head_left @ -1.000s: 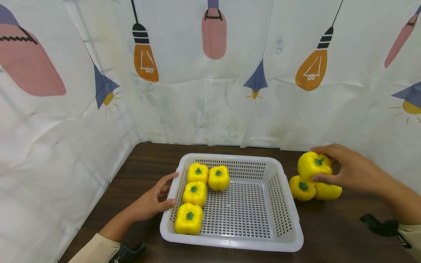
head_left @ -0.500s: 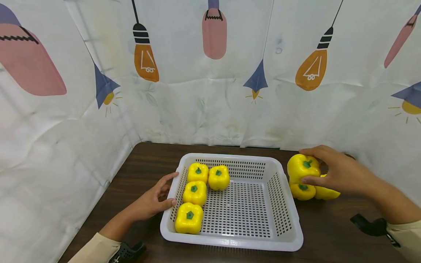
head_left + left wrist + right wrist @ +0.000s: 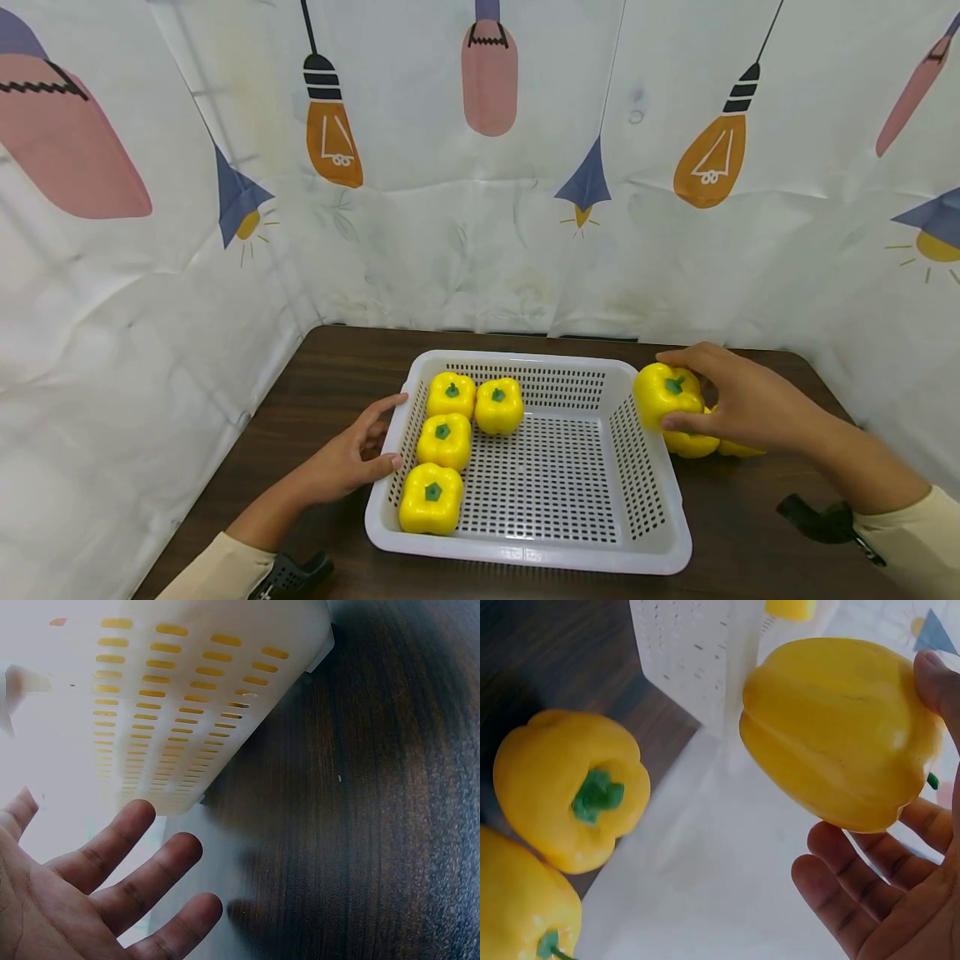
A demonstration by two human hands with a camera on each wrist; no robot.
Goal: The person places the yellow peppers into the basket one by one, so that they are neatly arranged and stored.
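My right hand (image 3: 738, 404) pinches a yellow bell pepper (image 3: 658, 393) between thumb and fingers, its green stem facing up, over the right rim of the white perforated basket (image 3: 525, 553). In the right wrist view that bell pepper (image 3: 840, 735) hangs beside the basket wall (image 3: 686, 660). My left hand (image 3: 348, 454) touches the basket's left rim with thumb and index finger. The left wrist view shows its other fingers (image 3: 161, 877) extended beside the basket's outer wall. Inside the basket, several yellow bell peppers (image 3: 444, 442) stand along the left side, one (image 3: 498, 406) just right of them.
Two more yellow bell peppers (image 3: 574, 791) lie on the dark wooden table (image 3: 330, 367) right of the basket, partly hidden by my right hand in the head view. A white printed sheet (image 3: 465, 250) hangs behind the table and along its left side.
My right hand has carried the bell pepper left and slightly down, from above the loose peppers to the basket's right rim. The left hand and basket have stayed in place.
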